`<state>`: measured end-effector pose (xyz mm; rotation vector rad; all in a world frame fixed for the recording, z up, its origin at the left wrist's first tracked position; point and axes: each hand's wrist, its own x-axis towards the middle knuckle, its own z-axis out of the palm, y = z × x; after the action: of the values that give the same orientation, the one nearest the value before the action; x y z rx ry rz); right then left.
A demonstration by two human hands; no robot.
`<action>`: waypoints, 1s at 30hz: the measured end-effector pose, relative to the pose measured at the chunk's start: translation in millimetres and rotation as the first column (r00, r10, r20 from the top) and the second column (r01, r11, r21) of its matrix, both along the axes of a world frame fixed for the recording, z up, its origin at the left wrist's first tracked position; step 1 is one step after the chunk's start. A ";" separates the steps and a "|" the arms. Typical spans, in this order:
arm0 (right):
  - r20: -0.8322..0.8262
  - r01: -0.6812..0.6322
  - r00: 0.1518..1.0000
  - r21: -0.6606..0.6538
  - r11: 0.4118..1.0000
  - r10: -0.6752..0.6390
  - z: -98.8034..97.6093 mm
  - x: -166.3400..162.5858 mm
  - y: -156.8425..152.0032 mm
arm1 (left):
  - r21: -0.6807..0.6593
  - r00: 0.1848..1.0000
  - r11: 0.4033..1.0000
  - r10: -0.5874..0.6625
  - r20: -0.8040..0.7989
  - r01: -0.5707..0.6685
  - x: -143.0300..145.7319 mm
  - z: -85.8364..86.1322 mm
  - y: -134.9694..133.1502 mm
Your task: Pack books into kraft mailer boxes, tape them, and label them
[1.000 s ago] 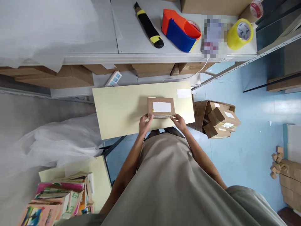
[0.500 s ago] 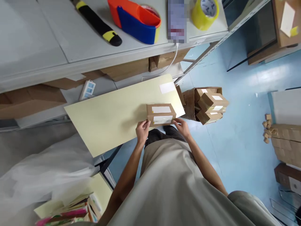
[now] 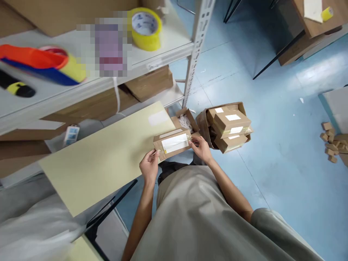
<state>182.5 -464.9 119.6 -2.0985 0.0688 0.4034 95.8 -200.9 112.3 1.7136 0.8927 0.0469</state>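
Observation:
A small brown cardboard parcel (image 3: 172, 144) with a white label is held at the near right corner of the pale yellow tabletop (image 3: 108, 159). My left hand (image 3: 149, 167) grips its left end and my right hand (image 3: 200, 147) grips its right end. The parcel is lifted and tilted, partly past the table's edge. On the floor to the right, an open carton (image 3: 206, 125) holds a stack of similar labelled parcels (image 3: 231, 127).
A white metal shelf (image 3: 160, 58) stands behind the table with a yellow tape roll (image 3: 145, 28), an orange-and-blue tape dispenser (image 3: 38, 63) and a black-and-yellow knife (image 3: 16, 88). Flat cardboard lies on the lower shelf. Small wooden blocks (image 3: 332, 139) sit on the blue floor at far right.
Both hands have lifted the parcel off the table and carried it right, toward the table's corner. My view has swung to the right.

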 end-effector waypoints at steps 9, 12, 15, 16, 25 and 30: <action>0.102 0.192 0.976 -0.013 0.981 -0.190 2.2 102.7 -237.0 | -0.176 0.958 0.942 -0.286 0.029 0.287 121.4 -0.9 -225.8; 0.114 0.273 0.955 0.029 0.962 -0.274 0.6 118.3 -298.1 | -0.170 0.915 0.899 -0.397 0.066 0.403 158.0 -0.9 -282.6; 0.118 0.355 0.927 0.045 0.934 -0.357 -5.9 125.8 -343.8 | -0.142 0.878 0.867 -0.469 0.090 0.478 186.5 -5.2 -330.3; 0.115 0.379 0.917 0.037 0.925 -0.381 -8.8 127.5 -356.3 | -0.143 0.868 0.857 -0.488 0.088 0.496 194.7 -7.4 -344.1; 0.163 0.491 0.858 0.018 0.871 -0.487 -27.9 169.4 -458.3 | -0.199 0.751 0.728 -0.657 0.072 0.656 277.8 -18.9 -451.9; 0.254 0.527 0.825 -0.021 0.850 -0.505 -39.9 217.1 -517.0 | -0.155 0.699 0.681 -0.701 0.144 0.715 333.6 -16.0 -518.6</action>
<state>399.6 -981.9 79.7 -2.0965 0.5133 -0.1887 429.5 -719.5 96.3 1.7457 0.1093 -0.4900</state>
